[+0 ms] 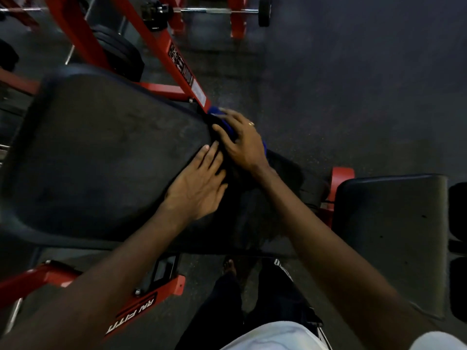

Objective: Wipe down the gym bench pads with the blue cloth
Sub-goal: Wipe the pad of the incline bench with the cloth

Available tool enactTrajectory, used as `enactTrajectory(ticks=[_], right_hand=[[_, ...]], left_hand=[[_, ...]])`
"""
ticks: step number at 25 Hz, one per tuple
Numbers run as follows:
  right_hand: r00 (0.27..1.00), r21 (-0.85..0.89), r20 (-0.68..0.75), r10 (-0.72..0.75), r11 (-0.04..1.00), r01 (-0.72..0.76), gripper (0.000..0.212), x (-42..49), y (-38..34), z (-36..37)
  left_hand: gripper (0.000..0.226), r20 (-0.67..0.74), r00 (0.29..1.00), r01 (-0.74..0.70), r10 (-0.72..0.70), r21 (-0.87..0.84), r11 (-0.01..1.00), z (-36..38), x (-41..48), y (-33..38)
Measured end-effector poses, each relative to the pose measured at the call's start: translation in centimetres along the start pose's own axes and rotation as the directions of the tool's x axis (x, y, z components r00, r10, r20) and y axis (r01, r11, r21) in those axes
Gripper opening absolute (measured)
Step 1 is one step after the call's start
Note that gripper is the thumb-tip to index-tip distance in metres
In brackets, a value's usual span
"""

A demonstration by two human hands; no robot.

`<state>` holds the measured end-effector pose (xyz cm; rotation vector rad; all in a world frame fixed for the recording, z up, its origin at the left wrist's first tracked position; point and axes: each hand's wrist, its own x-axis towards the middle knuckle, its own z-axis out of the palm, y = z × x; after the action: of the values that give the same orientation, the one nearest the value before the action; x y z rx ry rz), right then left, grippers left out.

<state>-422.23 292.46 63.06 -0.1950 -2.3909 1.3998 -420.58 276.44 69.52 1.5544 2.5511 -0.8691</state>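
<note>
My right hand point(243, 142) is spread over the blue cloth point(216, 111), pressing it onto the far right edge of the large bench pad point(106, 152) beside the red frame point(177, 61). My left hand point(199, 183) lies flat just beside it, fingers together, likely bracing me.

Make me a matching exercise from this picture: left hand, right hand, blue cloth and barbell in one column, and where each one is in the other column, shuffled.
Column one:
1. left hand
2. right hand
3. blue cloth
4. barbell

Column two:
A. at the back, across red uprights
B. flat on the large pad
C. under a hand at the pad's narrow end
D. on top of the cloth, with a ring on one finger

Pairs: 1-B, 2-D, 3-C, 4-A.
</note>
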Motion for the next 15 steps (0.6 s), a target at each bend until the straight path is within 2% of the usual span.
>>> enactTrajectory(ticks=[3,5,7,9,12,15], right_hand=[[0.974,-0.060,-0.099,0.204,0.976,-0.210,0.033,-5.0,7.2,-2.4],[0.895,-0.043,-0.196,0.401,0.908,-0.417,0.035,-7.5,9.6,-2.4],[0.833,-0.020,-0.273,0.481,0.863,-0.505,0.041,-7.0,8.6,-1.2],[0.872,-0.030,-0.286,0.396,0.906,-0.421,0.047,-5.2,5.1,-0.3],[0.972,-0.123,-0.158,0.175,0.973,-0.195,0.045,-4.4,0.9,1.2],[0.989,-0.246,-0.093,0.111,0.960,-0.131,0.048,-7.3,2.2,1.4]], left_hand=[[0.068,-0.024,0.999,0.036,-0.037,-0.028,0.999,0.4,0.0,0.2],[0.069,-0.029,0.999,0.045,-0.046,-0.030,0.999,0.7,0.2,0.3],[0.069,-0.019,0.999,0.043,-0.044,-0.029,0.999,0.7,0.3,0.3],[0.069,-0.020,0.999,0.040,-0.041,-0.006,0.999,0.7,0.3,0.2],[0.069,-0.034,0.999,0.033,-0.032,0.012,0.999,0.5,0.3,0.2],[0.069,-0.018,0.999,0.031,-0.031,0.005,1.000,0.6,0.3,0.3]])
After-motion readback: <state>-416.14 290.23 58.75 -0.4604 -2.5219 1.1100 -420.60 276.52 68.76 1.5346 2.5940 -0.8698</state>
